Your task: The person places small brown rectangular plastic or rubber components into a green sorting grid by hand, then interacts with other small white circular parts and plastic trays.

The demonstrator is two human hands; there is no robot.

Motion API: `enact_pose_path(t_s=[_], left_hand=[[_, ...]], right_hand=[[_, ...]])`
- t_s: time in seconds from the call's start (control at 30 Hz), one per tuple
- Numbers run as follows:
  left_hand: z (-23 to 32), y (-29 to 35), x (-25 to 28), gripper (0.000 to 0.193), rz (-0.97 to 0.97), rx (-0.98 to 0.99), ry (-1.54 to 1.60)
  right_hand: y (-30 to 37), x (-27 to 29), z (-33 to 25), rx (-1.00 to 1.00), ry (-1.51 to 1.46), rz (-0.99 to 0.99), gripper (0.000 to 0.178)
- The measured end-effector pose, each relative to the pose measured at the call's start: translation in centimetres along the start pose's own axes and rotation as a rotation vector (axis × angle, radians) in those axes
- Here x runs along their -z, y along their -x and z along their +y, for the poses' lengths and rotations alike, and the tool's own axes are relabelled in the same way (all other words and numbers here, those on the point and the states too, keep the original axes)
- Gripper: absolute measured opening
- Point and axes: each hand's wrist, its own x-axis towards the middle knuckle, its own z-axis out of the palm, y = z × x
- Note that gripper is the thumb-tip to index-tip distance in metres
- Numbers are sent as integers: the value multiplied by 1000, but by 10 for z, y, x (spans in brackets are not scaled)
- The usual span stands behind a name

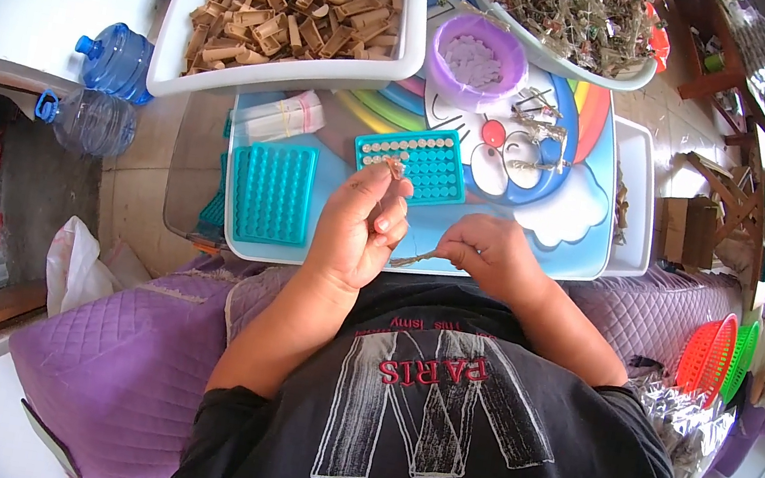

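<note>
Assembling: step in hand, likely joining 2 small metal parts.
Left hand (360,225): pinches small metal piece (395,168) at its fingertips.
Right hand (490,254): closed on thin metal strip (411,261), just below that pinch.
Next: probably needs fine alignment above the teal grid tray (272,193).

A bundle of small clear plastic bags (279,118), bound with a rubber band, lies on the blue tray's far left. A brown cardboard box (672,228) stands right of it.

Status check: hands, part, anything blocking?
Left hand pinches small metal piece. Right hand grips thin metal clip. Teal tray just beyond, unobstructed.
</note>
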Motion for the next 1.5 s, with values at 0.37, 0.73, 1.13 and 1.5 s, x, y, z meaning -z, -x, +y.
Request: enact_pose_path(t_s=[0.37, 0.73, 1.13, 1.5], left_hand=[[-18, 11, -3, 14, -137, 51, -234], [-21, 14, 4, 15, -35, 148, -231], [-21, 16, 3, 20, -25, 209, -241], [-18, 17, 4, 30, -71, 233, -360]], right_hand=[[3, -13, 15, -651, -210, -304, 33], [-10, 15, -20, -72, 76, 198, 14], [-15, 13, -13, 308, 224, 195, 13], [-16, 11, -11, 321, 217, 210, 13]])
